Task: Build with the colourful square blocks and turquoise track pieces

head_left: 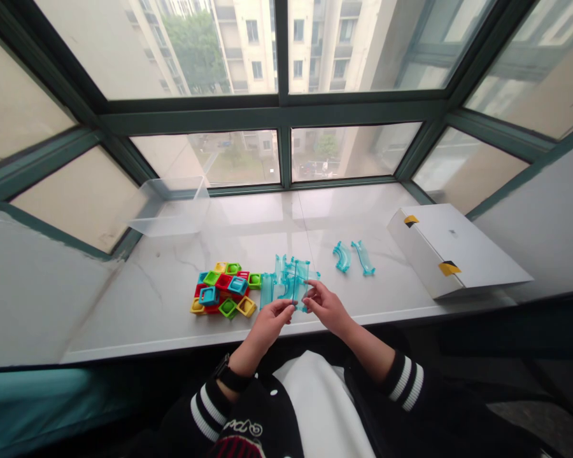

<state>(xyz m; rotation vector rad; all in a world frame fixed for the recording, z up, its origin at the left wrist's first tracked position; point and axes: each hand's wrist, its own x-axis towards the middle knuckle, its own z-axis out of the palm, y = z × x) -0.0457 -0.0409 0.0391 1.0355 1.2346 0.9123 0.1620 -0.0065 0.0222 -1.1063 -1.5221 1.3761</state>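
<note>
daylight comes through a wide window frame onto a pale sill that reaches out beyond the fingers. the left hand has thumb and forefinger pinched together, seemingly on the near end of a see-through blue piece; the right hand has its thumb and forefinger parted at that piece's right side, and i cannot tell whether they grip it. more blue pieces lie just to the left of the fingertips and behind them, and past these, farther left, sits a pile of colored blocks. the piece should be light, stiff plastic, smooth enough to slip and perhaps brittle at its thin ends, so its side edges seem the safest hold. a curved piece and a straight piece lie beyond the fingers to the right, with a white box well past them. far left of the fingers stands a plastic bin. the front edge runs close below the fingertips; the widest room for moving is ahead of them, toward the glass.
</note>
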